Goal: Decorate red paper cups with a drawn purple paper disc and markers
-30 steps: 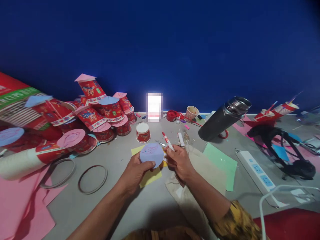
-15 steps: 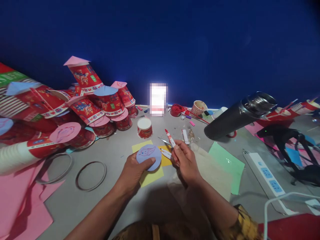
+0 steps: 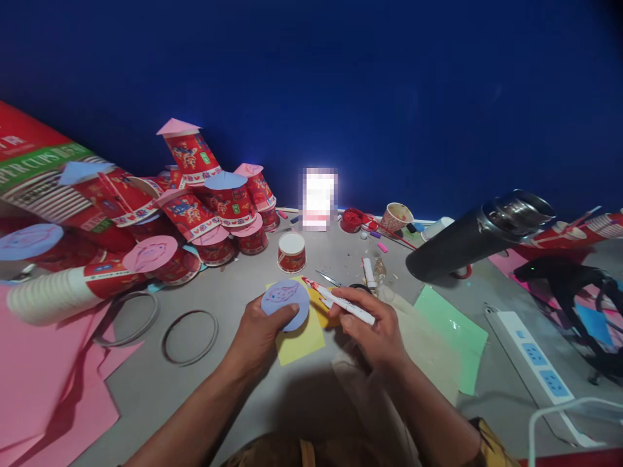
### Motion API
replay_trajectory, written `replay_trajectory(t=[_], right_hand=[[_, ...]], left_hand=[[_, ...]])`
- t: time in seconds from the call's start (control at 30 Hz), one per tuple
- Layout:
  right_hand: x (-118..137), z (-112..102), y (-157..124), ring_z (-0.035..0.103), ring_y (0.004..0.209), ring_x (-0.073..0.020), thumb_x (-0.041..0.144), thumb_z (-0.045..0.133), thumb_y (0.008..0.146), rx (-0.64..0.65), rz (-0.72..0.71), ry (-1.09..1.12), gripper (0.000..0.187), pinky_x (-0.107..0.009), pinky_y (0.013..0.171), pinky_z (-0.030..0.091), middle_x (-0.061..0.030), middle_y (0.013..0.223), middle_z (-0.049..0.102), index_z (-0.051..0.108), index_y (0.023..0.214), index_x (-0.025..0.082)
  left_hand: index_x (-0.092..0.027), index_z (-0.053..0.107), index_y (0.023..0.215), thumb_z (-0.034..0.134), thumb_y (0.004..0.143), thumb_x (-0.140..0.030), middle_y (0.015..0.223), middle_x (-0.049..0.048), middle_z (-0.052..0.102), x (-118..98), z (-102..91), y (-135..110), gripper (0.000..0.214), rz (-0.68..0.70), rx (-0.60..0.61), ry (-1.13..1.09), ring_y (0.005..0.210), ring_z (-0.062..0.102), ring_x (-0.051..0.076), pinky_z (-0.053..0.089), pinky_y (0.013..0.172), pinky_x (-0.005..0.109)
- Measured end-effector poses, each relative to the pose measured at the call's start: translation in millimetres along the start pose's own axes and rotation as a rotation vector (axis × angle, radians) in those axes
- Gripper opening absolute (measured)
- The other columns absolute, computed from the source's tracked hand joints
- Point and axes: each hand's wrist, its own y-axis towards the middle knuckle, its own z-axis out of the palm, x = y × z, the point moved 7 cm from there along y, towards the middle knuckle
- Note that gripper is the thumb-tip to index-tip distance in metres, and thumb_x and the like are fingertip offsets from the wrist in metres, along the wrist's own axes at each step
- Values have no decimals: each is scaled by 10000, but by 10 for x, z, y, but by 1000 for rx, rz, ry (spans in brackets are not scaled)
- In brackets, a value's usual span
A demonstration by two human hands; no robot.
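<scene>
My left hand (image 3: pixel 257 334) pinches a round lilac paper disc (image 3: pixel 285 303) with a small drawing on it, held just above the grey table. My right hand (image 3: pixel 374 327) is closed round a white marker with a red tip (image 3: pixel 341 301), lying almost level and pointing left towards the disc's right edge. A second marker seems to lie under it in the same hand. Under both hands sits a yellow paper sheet (image 3: pixel 302 340).
A heap of red paper cups (image 3: pixel 195 214) with paper lids fills the back left, a single cup (image 3: pixel 291 251) stands behind the hands. Two wire rings (image 3: pixel 189 336), pink sheets (image 3: pixel 43 376), a green sheet (image 3: pixel 452 334), a dark flask (image 3: pixel 481 237), scissors (image 3: pixel 328 279), and a power strip (image 3: pixel 530 357) lie around.
My right hand has tipped the marker from pointing up and away down to nearly level, its tip now close to the disc. The disc stays in my left hand.
</scene>
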Motion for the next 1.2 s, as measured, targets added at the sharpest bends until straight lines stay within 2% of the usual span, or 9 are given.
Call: replay_trajectory(t=[0.2, 0.4, 0.63, 0.77, 0.9, 1.1, 1.2], right_hand=[[52, -64, -48, 692, 637, -191, 353, 763, 905, -157, -112, -107, 139, -306, 585, 586, -52, 758, 768, 831, 965, 248], [93, 0, -59, 731, 705, -220, 366, 714, 956, -105, -171, -180, 156, -335, 639, 617, -60, 806, 782, 816, 1013, 263], [128, 23, -41, 750, 737, -224, 337, 701, 963, -67, -180, -214, 148, -348, 705, 634, -54, 838, 794, 816, 1029, 271], [98, -22, -26, 767, 813, -235, 340, 693, 972, -105, -201, -256, 158, -364, 781, 637, -59, 911, 811, 808, 1054, 270], [70, -73, -36, 754, 776, -229, 347, 676, 991, -156, -180, -256, 154, -375, 776, 634, -47, 882, 802, 796, 1055, 276], [169, 5, -53, 769, 766, -216, 305, 686, 974, -92, -261, -264, 147, -330, 741, 630, -54, 880, 814, 799, 1057, 262], [198, -20, -35, 785, 825, -222, 294, 681, 971, -120, -287, -327, 144, -327, 777, 633, -63, 939, 828, 799, 1043, 254]], left_hand=[[-100, 801, 920, 969, 494, -308, 827, 103, 813, -3, -3, 0, 503, -9, -17, -9, 710, 732, 239, 602, 730, 369], [-102, 816, 969, 951, 523, -307, 901, 123, 828, 1, 15, -5, 509, -3, 7, 46, 760, 749, 258, 600, 775, 382], [-110, 829, 930, 934, 530, -289, 875, 113, 829, 27, 22, -5, 450, 4, 12, 75, 734, 739, 237, 593, 743, 349], [-111, 824, 909, 941, 506, -290, 843, 109, 827, 43, 27, -17, 457, -26, 3, 55, 698, 734, 233, 600, 715, 354], [-113, 816, 886, 947, 479, -291, 809, 100, 819, 15, 46, -30, 464, -32, -6, 45, 674, 726, 232, 600, 705, 360], [-107, 822, 886, 935, 498, -287, 831, 103, 821, 9, 38, -20, 443, -14, -3, 80, 699, 721, 227, 589, 722, 348], [-106, 818, 916, 937, 513, -302, 845, 102, 821, 41, 20, -16, 464, -18, -1, 84, 706, 722, 228, 591, 722, 351]])
